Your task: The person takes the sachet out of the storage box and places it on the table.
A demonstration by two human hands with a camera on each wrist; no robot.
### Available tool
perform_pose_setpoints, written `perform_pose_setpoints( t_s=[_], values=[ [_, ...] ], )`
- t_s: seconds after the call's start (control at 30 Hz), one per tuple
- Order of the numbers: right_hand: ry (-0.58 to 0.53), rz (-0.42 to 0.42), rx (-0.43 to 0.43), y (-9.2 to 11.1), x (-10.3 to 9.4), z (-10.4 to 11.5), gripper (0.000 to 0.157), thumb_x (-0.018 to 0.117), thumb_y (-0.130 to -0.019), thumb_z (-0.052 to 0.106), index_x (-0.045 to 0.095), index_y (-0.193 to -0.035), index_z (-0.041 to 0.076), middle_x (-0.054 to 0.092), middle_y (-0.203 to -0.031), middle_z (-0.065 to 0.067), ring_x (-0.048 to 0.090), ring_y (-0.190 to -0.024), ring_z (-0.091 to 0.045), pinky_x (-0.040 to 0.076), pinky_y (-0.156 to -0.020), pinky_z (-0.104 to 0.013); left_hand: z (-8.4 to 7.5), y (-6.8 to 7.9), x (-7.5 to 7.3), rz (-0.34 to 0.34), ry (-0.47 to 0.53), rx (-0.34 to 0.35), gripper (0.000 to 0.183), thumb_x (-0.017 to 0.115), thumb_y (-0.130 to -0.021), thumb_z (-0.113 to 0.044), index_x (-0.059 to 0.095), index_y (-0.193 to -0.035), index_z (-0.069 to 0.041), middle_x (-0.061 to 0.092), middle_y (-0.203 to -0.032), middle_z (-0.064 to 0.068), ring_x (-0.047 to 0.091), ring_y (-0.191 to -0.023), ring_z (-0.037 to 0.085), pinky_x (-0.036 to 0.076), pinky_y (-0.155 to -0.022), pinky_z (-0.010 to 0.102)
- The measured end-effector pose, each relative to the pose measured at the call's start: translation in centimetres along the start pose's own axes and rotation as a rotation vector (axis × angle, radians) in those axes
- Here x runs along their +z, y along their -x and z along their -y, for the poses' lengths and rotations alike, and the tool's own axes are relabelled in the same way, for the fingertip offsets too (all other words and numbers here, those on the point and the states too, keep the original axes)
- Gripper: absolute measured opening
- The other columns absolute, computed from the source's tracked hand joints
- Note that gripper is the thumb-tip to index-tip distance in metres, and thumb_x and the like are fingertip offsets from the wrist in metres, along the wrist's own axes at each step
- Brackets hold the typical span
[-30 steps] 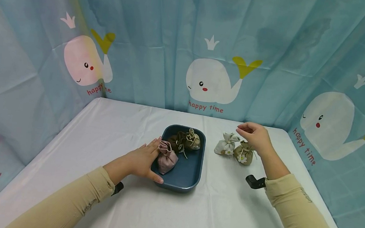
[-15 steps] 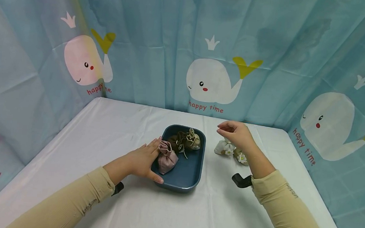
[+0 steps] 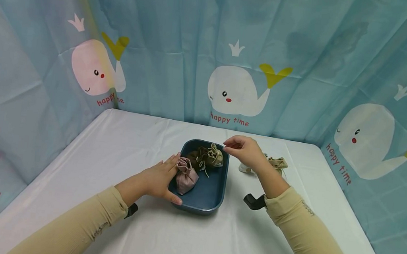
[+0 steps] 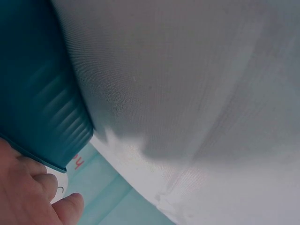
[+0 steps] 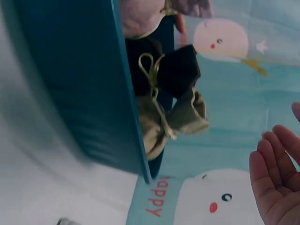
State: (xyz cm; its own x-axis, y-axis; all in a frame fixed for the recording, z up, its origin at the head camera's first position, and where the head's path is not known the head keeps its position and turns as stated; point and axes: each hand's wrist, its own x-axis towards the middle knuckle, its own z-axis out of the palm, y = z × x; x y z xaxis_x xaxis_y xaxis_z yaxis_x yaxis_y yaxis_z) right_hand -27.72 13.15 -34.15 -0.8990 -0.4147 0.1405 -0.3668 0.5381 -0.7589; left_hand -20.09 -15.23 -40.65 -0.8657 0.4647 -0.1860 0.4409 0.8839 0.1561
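Note:
A dark blue tray (image 3: 206, 197) stands mid-table. It holds a pink drawstring pouch (image 3: 186, 182) at its left wall, plus a dark brown pouch (image 3: 194, 159) and a khaki pouch (image 3: 217, 158) at its far end. Along the tray's left rim rests my left hand (image 3: 158, 178), fingers straight and thumb over the near left corner. My right hand (image 3: 247, 152) hovers by the far right rim; its fingers are loosely bent and hold nothing, as the right wrist view confirms. Behind that hand, a white pouch (image 3: 246, 169) and another khaki pouch (image 3: 278, 163) are partly hidden.
A white cloth (image 3: 131, 137) covers the table. Light blue curtains (image 3: 160, 79) printed with whales enclose it at the back and both sides. A black wrist mount (image 3: 254, 202) juts from the right cuff.
My right hand has moved left, from over the khaki pouch on the table, past the white pouch, to the tray's right rim. My left hand and the tray stay put.

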Motion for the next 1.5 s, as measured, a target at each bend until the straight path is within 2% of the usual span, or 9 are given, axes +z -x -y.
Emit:
perform_pose_setpoints(
  t_s=[0.33, 0.6, 0.87, 1.1, 1.33, 1.5],
  values=[
    [0.019, 0.063, -0.029, -0.8, 2.3, 1.6, 0.024, 0.066, -0.085, 0.025, 0.068, -0.102, 0.008, 0.066, -0.092, -0.001, 0.061, -0.084, -0.015, 0.050, -0.075, -0.034, 0.1, 0.0, 0.1, 0.006, -0.003, -0.014, 0.130, 0.052, -0.055, -0.085, 0.010, -0.146, -0.004, -0.008, -0.153, 0.011, -0.004, -0.140, 0.024, 0.016, -0.109, 0.049],
    [0.034, 0.123, -0.057, -1.5, 4.1, 2.0, 0.022, 0.068, -0.084, 0.024, 0.070, -0.099, 0.008, 0.067, -0.088, 0.001, 0.061, -0.078, -0.012, 0.050, -0.071, -0.028, 0.2, 0.0, 0.1, 0.007, -0.003, -0.014, 0.130, 0.052, -0.055, -0.086, 0.011, -0.147, -0.003, -0.008, -0.153, 0.010, -0.003, -0.140, 0.024, 0.017, -0.108, 0.049],
    [0.097, 0.254, -0.089, -1.9, 5.6, 2.6, 0.028, 0.069, -0.082, 0.026, 0.068, -0.103, 0.007, 0.067, -0.089, 0.002, 0.061, -0.080, -0.009, 0.050, -0.072, -0.026, 0.1, 0.1, -0.1, 0.005, 0.006, -0.008, 0.130, 0.053, -0.056, -0.084, 0.008, -0.147, -0.004, -0.007, -0.153, 0.010, -0.003, -0.140, 0.025, 0.017, -0.108, 0.049],
    [0.150, 0.332, -0.137, -1.8, 6.4, 3.3, 0.033, 0.073, -0.078, 0.030, 0.068, -0.102, 0.007, 0.066, -0.083, 0.004, 0.059, -0.074, -0.007, 0.049, -0.068, -0.023, 0.1, 0.1, -0.1, 0.003, 0.001, 0.002, 0.130, 0.052, -0.056, -0.085, 0.007, -0.147, -0.005, -0.007, -0.153, 0.011, -0.003, -0.140, 0.025, 0.017, -0.108, 0.050],
    [0.188, 0.393, -0.139, -2.1, 7.1, 3.6, 0.032, 0.075, -0.075, 0.032, 0.069, -0.098, 0.010, 0.067, -0.081, 0.005, 0.060, -0.071, -0.004, 0.049, -0.064, -0.020, 0.3, 0.1, -0.1, 0.003, -0.009, 0.009, 0.132, 0.045, -0.053, -0.089, 0.006, -0.147, -0.005, -0.008, -0.153, 0.011, -0.003, -0.140, 0.025, 0.018, -0.108, 0.050],
    [0.238, 0.396, -0.144, -2.4, 7.5, 3.8, 0.028, 0.076, -0.075, 0.031, 0.070, -0.095, 0.012, 0.066, -0.078, 0.006, 0.060, -0.070, -0.004, 0.048, -0.065, -0.021, 0.2, 0.2, -0.1, -0.001, 0.000, 0.013, 0.132, 0.045, -0.053, -0.089, 0.006, -0.147, -0.004, -0.007, -0.153, 0.011, -0.003, -0.140, 0.025, 0.018, -0.108, 0.050]
  ],
)
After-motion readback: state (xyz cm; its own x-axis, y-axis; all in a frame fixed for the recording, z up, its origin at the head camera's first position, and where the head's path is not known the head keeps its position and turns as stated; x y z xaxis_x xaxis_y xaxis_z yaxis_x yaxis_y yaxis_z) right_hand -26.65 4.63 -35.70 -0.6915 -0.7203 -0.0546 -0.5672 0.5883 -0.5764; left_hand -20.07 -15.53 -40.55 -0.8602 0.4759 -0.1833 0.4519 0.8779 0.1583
